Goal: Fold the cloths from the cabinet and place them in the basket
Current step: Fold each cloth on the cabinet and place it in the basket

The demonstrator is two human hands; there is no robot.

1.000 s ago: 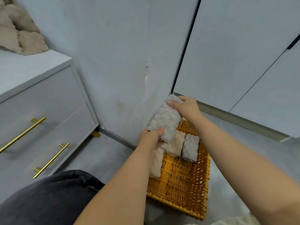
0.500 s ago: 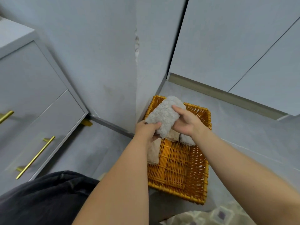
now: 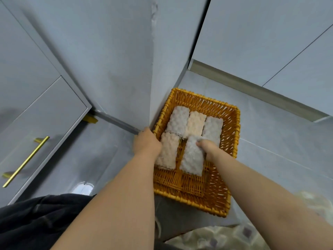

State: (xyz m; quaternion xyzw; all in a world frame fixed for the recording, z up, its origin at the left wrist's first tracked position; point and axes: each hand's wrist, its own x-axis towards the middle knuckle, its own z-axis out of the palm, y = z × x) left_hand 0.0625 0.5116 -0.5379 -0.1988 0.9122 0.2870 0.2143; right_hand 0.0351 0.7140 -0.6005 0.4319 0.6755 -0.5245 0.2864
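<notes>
An orange wicker basket (image 3: 203, 99) stands on the grey floor against a wall corner. Three folded cloths lie side by side in its back row: grey (image 3: 178, 120), beige (image 3: 194, 124), grey (image 3: 212, 127). In front of them lies a beige folded cloth (image 3: 167, 152). My right hand (image 3: 209, 147) grips the far right corner of a grey folded cloth (image 3: 191, 159), which rests on the basket floor beside the beige one. My left hand (image 3: 146, 143) sits over the basket's left rim by the beige cloth, with its fingers hidden.
A grey drawer cabinet with gold bar handles (image 3: 25, 161) stands at the left. The wall corner (image 3: 153, 69) rises just behind the basket, and white cupboard doors (image 3: 252, 33) are at the right. Patterned fabric (image 3: 225, 237) lies at the bottom right, my dark trouser leg (image 3: 36, 222) at the bottom left.
Both hands came down with the grey cloth from above the basket. It now lies in the front row, the left hand has let go of it, and the view has tilted downwards.
</notes>
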